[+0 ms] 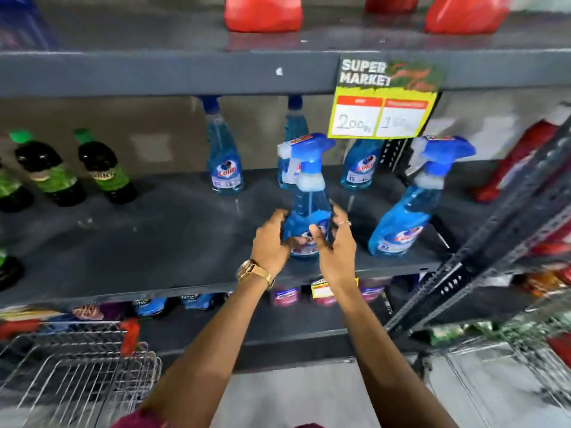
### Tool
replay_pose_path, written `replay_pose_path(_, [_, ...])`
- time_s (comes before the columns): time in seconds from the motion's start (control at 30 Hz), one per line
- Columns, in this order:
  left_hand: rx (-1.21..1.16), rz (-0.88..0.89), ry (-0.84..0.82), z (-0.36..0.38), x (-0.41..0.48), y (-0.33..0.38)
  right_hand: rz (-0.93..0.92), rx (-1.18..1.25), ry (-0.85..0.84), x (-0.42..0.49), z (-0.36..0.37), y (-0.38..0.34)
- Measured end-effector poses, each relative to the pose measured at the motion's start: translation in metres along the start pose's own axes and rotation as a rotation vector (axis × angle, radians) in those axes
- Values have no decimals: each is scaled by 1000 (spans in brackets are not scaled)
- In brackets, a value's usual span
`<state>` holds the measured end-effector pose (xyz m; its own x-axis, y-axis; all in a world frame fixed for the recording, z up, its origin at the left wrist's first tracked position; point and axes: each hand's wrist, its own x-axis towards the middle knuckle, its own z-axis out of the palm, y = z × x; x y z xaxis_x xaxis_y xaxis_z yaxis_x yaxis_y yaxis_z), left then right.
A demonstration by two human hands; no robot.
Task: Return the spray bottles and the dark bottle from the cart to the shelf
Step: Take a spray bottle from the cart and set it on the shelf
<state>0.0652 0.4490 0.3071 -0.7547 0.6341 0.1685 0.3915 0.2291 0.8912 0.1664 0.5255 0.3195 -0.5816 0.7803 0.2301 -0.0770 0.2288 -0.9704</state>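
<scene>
A blue spray bottle stands upright near the front of the dark grey shelf. My left hand cups its left side and my right hand cups its right side, fingers wrapped around the lower body. A second blue spray bottle stands to the right on the same shelf. Behind them are three blue refill bottles without triggers. Dark bottles with green caps and labels stand at the shelf's left. The wire cart is at the lower left; I see no bottles in its visible part.
A yellow price sign hangs from the shelf above, over the back row. Red containers sit on the upper shelf. A slotted metal upright crosses diagonally on the right. Another wire cart is at the lower right. Packets fill the shelf below.
</scene>
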Motion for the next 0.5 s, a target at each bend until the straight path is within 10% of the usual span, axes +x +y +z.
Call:
replay_pose_path(0.27, [53, 80, 36, -9, -19, -18, -217, -313, 171, -46, 17, 10])
replay_pose_path(0.5, [416, 69, 388, -112, -79, -79, -376, -409, -408, -91, 125, -2])
